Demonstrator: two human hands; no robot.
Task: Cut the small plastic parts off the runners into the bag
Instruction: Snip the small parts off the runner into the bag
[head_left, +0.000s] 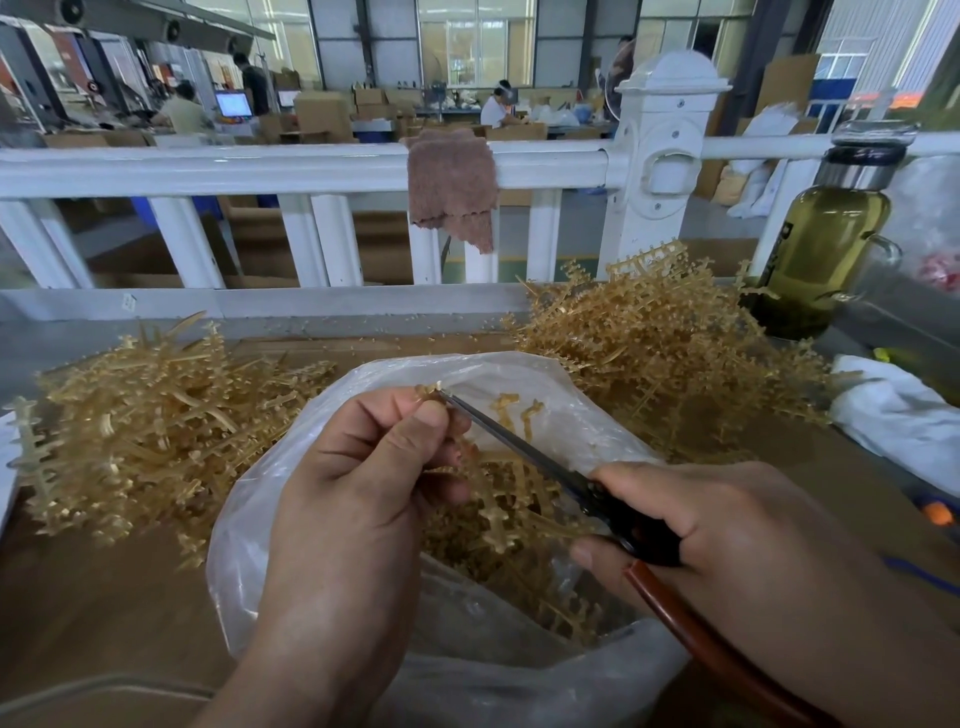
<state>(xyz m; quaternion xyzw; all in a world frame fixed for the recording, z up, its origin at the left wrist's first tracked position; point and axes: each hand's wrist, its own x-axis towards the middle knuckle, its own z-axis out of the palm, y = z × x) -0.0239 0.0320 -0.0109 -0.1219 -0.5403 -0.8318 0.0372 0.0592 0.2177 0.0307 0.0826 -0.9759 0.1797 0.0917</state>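
My left hand (363, 467) pinches a tan plastic runner (511, 514) over the open mouth of a clear plastic bag (291, 488); the runner's tip sticks out above my thumb. My right hand (727, 540) grips scissors (524, 449) with black and brown handles. Their blades point up and left, and the tip meets the runner's tip at my left thumb. Most of the runner hangs inside the bag, partly hidden by my left hand.
A heap of tan runners (150, 431) lies on the left of the table, a taller heap (654, 353) at the back right. A glass bottle of yellowish liquid (821, 244) stands far right beside a white cloth (904, 410). A white railing (311, 171) with a brown rag (452, 192) borders the back.
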